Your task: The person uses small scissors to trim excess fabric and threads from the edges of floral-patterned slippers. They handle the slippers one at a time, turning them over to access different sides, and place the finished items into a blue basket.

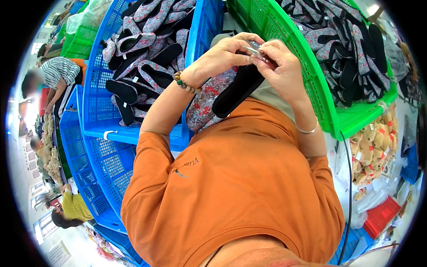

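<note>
My left hand [232,52], with a beaded bracelet at the wrist, is closed, its fingertips pinching a small silvery metal tool [255,50]. My right hand [283,66] is closed on the same tool from the other side; a dark reddish part shows by its fingers. The fingers cover much of the tool, so its exact kind is unclear. Just under the hands a grey slipper with red flowers [205,104] rests against my lap, tilted, its black sole [235,91] facing up. The slipper's upper end reaches up to the fingers, which partly hide it.
A blue plastic crate [89,107] of similar floral slippers stands at the left, a green crate [327,107] of more at the right. Blue crates [82,167] line the near left. Plush toys [373,144] and a red crate [381,217] lie right. Other people [62,73] work far left.
</note>
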Demonstrator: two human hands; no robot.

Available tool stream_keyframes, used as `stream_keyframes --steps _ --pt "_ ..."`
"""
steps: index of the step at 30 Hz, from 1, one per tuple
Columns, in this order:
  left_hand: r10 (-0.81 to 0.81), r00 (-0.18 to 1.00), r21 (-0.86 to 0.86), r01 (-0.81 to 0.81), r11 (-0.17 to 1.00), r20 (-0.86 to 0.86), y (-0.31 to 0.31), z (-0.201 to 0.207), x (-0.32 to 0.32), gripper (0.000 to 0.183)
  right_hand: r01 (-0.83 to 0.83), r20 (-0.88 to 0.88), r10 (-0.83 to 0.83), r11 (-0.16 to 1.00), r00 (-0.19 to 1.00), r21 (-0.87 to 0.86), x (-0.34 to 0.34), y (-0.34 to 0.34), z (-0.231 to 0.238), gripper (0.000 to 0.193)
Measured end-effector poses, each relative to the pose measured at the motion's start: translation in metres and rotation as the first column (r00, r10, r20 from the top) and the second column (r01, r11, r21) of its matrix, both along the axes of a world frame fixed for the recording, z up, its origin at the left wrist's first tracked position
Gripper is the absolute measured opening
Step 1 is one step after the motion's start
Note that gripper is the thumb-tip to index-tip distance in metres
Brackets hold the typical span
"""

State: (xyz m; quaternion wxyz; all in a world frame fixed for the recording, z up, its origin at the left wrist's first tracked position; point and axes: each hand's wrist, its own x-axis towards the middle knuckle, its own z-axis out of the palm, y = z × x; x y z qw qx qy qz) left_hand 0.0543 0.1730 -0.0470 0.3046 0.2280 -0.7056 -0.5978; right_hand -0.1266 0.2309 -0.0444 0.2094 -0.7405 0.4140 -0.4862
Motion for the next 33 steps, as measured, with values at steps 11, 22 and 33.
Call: stream_keyframes --steps 11,22,33 --pt "0.055 0.991 -0.038 -0.051 0.998 0.126 0.000 0.000 0.005 0.007 0.111 0.133 -0.138 0.975 0.981 0.191 0.003 0.015 0.003 0.032" --pt "0.221 0.952 -0.542 -0.074 0.837 0.210 0.013 -0.003 0.011 0.027 -0.048 0.303 -0.061 0.939 0.951 0.341 -0.004 0.010 -0.019 0.024" --pt "-0.324 0.941 -0.033 0.329 0.944 0.098 -0.015 0.025 0.035 0.014 -0.486 0.624 0.129 0.752 0.771 0.445 0.002 0.016 -0.018 0.015"
